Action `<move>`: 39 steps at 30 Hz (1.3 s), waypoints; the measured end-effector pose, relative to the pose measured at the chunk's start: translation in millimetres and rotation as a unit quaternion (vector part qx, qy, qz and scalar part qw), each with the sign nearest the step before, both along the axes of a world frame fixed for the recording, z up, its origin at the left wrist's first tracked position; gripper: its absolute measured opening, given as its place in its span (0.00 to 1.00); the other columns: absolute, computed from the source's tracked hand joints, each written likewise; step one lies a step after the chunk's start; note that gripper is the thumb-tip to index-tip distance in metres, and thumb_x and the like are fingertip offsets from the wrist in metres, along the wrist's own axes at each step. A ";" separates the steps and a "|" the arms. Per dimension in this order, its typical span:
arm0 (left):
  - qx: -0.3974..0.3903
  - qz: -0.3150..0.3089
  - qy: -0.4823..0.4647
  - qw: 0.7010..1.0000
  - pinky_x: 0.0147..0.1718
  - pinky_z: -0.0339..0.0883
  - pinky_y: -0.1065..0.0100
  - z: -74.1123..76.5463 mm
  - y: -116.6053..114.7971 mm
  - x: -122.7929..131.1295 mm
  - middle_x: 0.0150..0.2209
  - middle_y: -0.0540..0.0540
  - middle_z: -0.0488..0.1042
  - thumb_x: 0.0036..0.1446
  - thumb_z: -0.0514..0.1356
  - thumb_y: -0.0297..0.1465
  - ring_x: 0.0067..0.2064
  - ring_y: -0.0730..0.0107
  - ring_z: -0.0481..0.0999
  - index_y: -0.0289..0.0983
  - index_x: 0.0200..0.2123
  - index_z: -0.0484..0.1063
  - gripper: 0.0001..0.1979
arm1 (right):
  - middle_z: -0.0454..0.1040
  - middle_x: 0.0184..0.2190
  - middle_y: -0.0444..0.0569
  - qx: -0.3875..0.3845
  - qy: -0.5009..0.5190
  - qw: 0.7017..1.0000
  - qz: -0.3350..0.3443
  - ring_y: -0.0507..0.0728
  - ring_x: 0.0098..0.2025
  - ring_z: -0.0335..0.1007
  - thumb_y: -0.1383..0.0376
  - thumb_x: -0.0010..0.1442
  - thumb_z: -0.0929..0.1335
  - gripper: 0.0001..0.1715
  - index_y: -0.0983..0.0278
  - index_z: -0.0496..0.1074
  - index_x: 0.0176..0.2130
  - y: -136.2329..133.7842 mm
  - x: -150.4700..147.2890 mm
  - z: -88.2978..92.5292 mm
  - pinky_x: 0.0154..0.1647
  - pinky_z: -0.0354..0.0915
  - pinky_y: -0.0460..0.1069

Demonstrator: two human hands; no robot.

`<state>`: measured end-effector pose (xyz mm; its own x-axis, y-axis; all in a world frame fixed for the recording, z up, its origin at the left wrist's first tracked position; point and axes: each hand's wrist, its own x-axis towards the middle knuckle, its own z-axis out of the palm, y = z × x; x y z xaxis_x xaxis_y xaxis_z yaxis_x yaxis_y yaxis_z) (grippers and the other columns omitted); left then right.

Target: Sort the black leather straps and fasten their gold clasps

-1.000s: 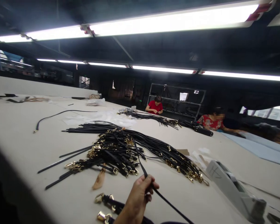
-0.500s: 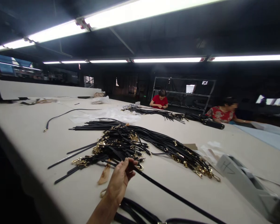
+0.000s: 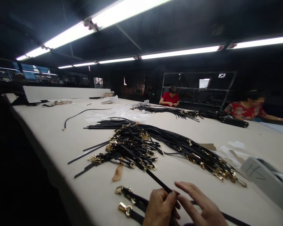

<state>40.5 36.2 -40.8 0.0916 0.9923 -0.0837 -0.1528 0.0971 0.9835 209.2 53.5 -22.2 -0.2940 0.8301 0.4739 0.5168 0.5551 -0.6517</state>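
Note:
My left hand (image 3: pixel 160 205) pinches a long black strap (image 3: pixel 158 181) at the lower middle. Beside it on the right is my right hand (image 3: pixel 200 205), its fingers spread and the fingertips close to the strap. Past the hands the strap continues toward the lower right. Below and left of my left hand lie thicker black straps (image 3: pixel 138 216) with gold clasps. Just beyond the hands sits a pile of black straps with gold buckles (image 3: pixel 129 144), and a long bundle of black straps (image 3: pixel 169 138) stretches behind it to the right.
A grey-white dispenser (image 3: pixel 261 175) marked with pen stands at the right, near paper scraps (image 3: pixel 233 152). One single strap (image 3: pixel 73 114) lies on the left of the pale table (image 3: pixel 49 135). Two people in red tops (image 3: pixel 169 98) are across the table.
My left hand has moved right and nearer, still holding the strap, whose end has come off the pile. My right hand has come into view. The camera view has turned left.

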 end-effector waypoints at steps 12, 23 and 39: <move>0.200 0.018 0.572 0.795 0.42 0.65 0.69 38.6 22.9 -84.4 0.39 0.47 0.78 0.64 0.51 0.28 0.42 0.65 0.75 0.41 0.40 0.78 0.14 | 0.67 0.20 0.41 -0.347 0.299 0.888 0.028 0.44 0.17 0.53 0.42 0.46 0.74 0.31 0.66 0.76 0.33 12.3 -44.8 -20.3 0.17 0.49 0.40; 0.245 -0.027 0.652 0.717 0.46 0.60 0.59 34.2 76.2 -130.6 0.40 0.45 0.74 0.53 0.63 0.24 0.46 0.56 0.70 0.37 0.33 0.73 0.04 | 0.58 0.12 0.34 -0.427 0.317 0.843 0.075 0.43 0.12 0.38 0.36 0.47 0.70 0.40 0.65 0.71 0.43 20.8 -45.6 -36.5 0.13 0.36 0.41; 0.126 -0.103 0.032 0.986 0.20 0.43 0.73 38.8 46.5 -43.7 0.26 0.54 0.63 0.63 0.51 0.50 0.22 0.79 0.51 0.39 0.33 0.59 0.20 | 0.54 0.12 0.35 -0.383 0.226 0.890 0.103 0.46 0.16 0.40 0.32 0.51 0.63 0.40 0.66 0.70 0.30 13.9 -27.0 -14.9 0.18 0.38 0.45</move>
